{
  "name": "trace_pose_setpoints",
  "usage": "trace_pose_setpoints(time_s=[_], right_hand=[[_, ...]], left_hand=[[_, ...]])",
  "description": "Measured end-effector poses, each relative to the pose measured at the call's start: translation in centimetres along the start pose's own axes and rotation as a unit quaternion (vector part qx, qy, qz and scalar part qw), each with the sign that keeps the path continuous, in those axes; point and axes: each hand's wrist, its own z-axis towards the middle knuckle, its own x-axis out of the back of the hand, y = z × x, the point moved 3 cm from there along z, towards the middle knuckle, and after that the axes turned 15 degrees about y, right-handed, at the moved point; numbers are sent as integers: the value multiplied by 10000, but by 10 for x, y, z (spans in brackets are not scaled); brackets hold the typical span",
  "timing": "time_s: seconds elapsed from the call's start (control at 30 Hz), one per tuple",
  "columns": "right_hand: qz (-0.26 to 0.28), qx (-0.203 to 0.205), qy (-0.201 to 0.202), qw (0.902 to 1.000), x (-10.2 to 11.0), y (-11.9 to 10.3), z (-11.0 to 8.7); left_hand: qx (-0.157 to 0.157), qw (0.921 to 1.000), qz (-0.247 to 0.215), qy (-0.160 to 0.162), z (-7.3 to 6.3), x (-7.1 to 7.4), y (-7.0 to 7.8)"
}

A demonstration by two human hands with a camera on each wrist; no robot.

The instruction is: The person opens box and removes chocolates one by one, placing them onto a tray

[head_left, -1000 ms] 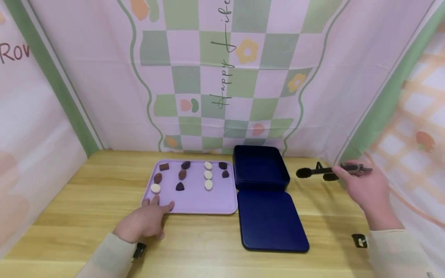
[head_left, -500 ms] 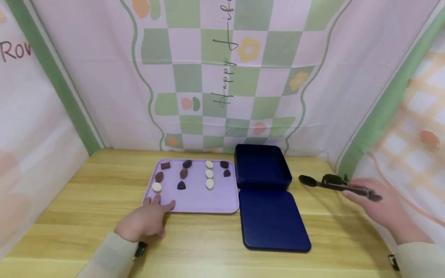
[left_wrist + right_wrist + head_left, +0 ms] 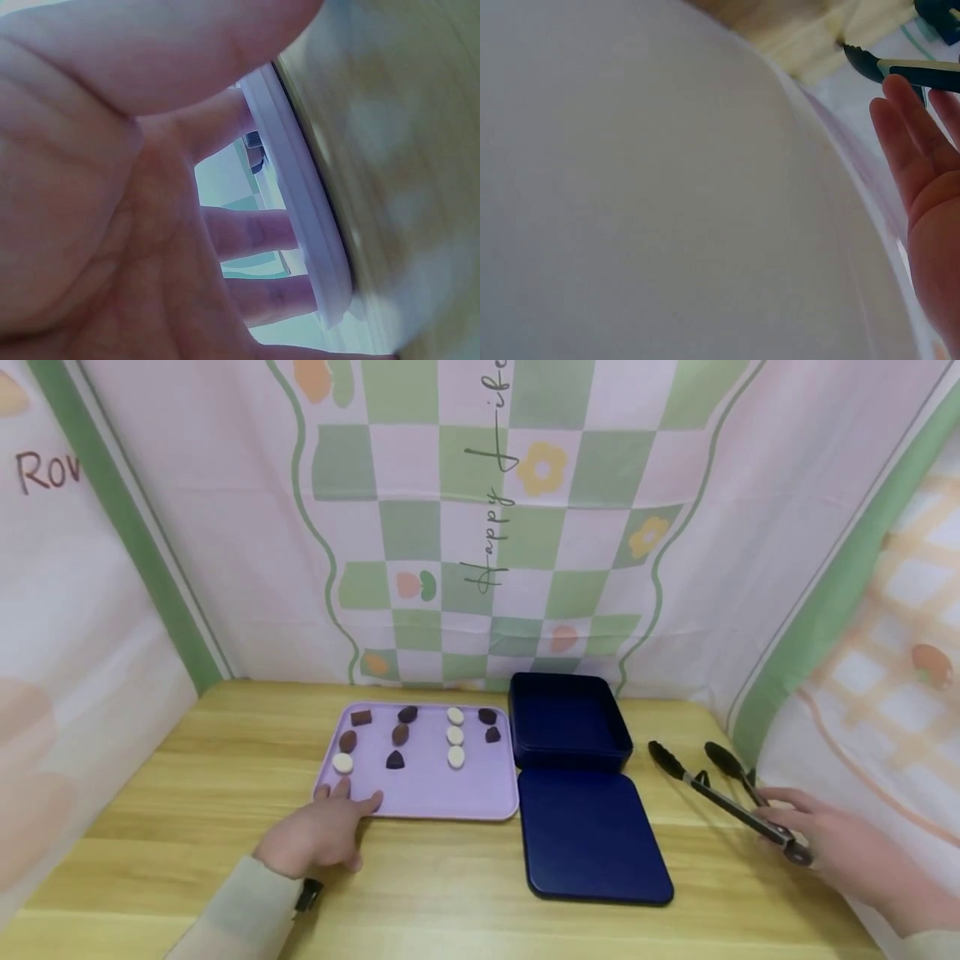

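Note:
In the head view, my left hand point(image 3: 318, 833) rests with spread fingers on the near left rim of a lilac tray point(image 3: 420, 797). Its thumb stays off the tray, over the wood. Several chocolates lie on the tray in rows, among them white ovals point(image 3: 455, 737), brown ovals point(image 3: 348, 742) and a dark triangular one point(image 3: 395, 760). At the right, my right hand point(image 3: 855, 852) holds black kitchen tongs point(image 3: 727, 802) near the hinge end, with their arms spread apart. The right wrist view shows fairly straight fingers beside one tongs arm point(image 3: 922, 73); the thumb is out of sight there.
A navy box point(image 3: 566, 722) stands at the back, right of the tray, with nothing seen inside. Its flat navy lid point(image 3: 592, 839) lies in front of it. Patterned curtains point(image 3: 480, 527) close off the back and both sides of the wooden table point(image 3: 420, 885).
My right hand has moved right and toward me with the tongs, which have turned and whose arms have spread wider. My left hand has stayed on the tray's rim.

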Motion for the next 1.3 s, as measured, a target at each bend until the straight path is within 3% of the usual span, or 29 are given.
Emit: trace_pose_setpoints(time_s=[0.13,0.27,0.33,0.4,0.5,0.6,0.8,1.0,1.3], right_hand=[[154,714,49,9973,-10,-2,-1],[103,1531,-52,9881,-26,-9,-3],[98,1216,-390,9918,-29,-14,-4],[29,586,-821,9949,-30,-18,-3],[-15,-506,-1314,9900,-27,-21,-1],[93,-965,-1543,9833,-24,-22,1],[412,-1614,-1752,9703,-26,-23,8],[-161,-1731,-1736,9693,-37,-35,23],[-342,-2305,-1962,9525,-40,-44,25]], left_hand=[[-15,10000,-29,8,1,0,1],[38,10000,-51,-29,0,-2,0],[73,9999,-57,-58,-2,-3,0],[87,9999,-59,-64,-2,-4,-1],[34,10000,-59,-32,-1,-4,1],[23,10000,-33,3,1,-4,1],[65,10000,-52,22,2,-4,3],[64,9999,-132,32,1,-4,5],[63,9999,-87,-21,-4,-7,7]])
